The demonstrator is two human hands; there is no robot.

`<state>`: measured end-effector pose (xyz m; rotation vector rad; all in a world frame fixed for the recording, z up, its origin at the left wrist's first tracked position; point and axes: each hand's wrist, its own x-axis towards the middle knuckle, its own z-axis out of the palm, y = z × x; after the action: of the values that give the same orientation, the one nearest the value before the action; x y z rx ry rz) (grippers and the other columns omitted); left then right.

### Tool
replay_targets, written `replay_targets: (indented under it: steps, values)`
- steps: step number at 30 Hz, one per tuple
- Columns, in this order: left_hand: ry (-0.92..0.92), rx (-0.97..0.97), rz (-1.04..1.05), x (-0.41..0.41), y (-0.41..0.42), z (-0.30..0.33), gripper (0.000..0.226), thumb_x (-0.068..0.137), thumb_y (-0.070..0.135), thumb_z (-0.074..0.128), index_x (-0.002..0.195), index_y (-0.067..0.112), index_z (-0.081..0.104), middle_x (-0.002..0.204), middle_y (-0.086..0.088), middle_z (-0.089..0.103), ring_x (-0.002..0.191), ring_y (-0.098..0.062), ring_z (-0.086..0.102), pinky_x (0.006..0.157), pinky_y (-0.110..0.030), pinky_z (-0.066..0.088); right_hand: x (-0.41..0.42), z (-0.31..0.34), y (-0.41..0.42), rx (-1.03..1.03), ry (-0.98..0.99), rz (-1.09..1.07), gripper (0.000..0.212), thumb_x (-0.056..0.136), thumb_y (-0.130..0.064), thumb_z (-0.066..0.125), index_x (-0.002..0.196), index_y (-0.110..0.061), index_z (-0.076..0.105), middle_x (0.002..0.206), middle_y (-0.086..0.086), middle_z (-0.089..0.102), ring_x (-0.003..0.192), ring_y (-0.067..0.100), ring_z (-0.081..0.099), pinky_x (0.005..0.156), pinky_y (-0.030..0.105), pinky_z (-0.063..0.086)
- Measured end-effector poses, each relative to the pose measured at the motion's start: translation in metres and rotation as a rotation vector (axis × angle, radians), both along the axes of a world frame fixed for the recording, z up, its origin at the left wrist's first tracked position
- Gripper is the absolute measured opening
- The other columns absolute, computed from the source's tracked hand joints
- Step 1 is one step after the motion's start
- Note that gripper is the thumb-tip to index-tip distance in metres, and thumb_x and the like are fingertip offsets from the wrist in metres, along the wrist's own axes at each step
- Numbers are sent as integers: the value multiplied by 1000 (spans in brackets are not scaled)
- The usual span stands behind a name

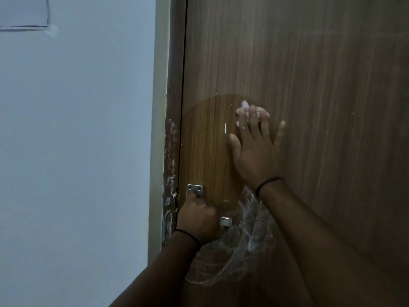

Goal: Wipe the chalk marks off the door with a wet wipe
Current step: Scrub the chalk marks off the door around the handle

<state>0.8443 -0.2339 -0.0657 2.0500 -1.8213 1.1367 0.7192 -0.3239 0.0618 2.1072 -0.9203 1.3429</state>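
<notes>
A brown wood-grain door (309,74) fills the right side of the view. My right hand (254,151) lies flat on it with spread fingers, pressing a crumpled white wet wipe (244,107) under the fingertips. A darker damp patch (210,151) spreads left of and below that hand. White chalk marks (250,235) cover the door lower down, between my two forearms. My left hand (198,218) grips the metal door handle (225,221) under its mounting plate (194,189).
The door frame (171,151) at the left carries white scuffs along its lower part. A pale blue wall (77,140) fills the left half, with a rectangular outline (24,27) at its top left corner.
</notes>
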Motion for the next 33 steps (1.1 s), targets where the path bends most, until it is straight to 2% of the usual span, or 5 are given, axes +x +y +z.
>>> replay_targets:
  steps: [5,12,17,20,33]
  values:
    - [3,4,7,-1,3,1,38,81,50,42,73,21,66,70,2,65,66,-19,60,88,-36,39,-21,-56,-2,76,18,-52,68,104,-52,20,160,-20,-2,168,3,-9,154,23,-13,122,57,-7]
    - [26,13,4,-1,2,1,38,82,51,37,75,23,62,77,5,67,73,-18,62,90,-34,37,4,-23,2,35,11,16,68,102,-57,15,160,-22,4,168,-1,-5,154,22,-10,120,55,-14]
    - [26,-13,5,-2,4,0,44,83,56,37,77,23,66,75,6,69,71,-16,64,92,-34,40,-13,-70,-2,-46,188,-5,64,104,-55,19,160,-25,7,168,-2,2,155,20,-6,122,59,-5]
    - [22,11,20,-2,2,-2,47,84,57,30,81,25,65,80,8,68,76,-14,63,95,-35,37,-37,-72,-12,-6,115,-40,61,104,-51,17,160,-27,11,168,-4,5,155,18,-2,121,61,-3]
    - [2,-47,-30,-1,3,3,42,79,54,40,66,23,64,64,6,65,61,-16,61,81,-34,40,-47,-67,-9,66,95,-10,62,104,-53,10,160,-29,6,168,-7,0,154,15,-8,121,60,-6]
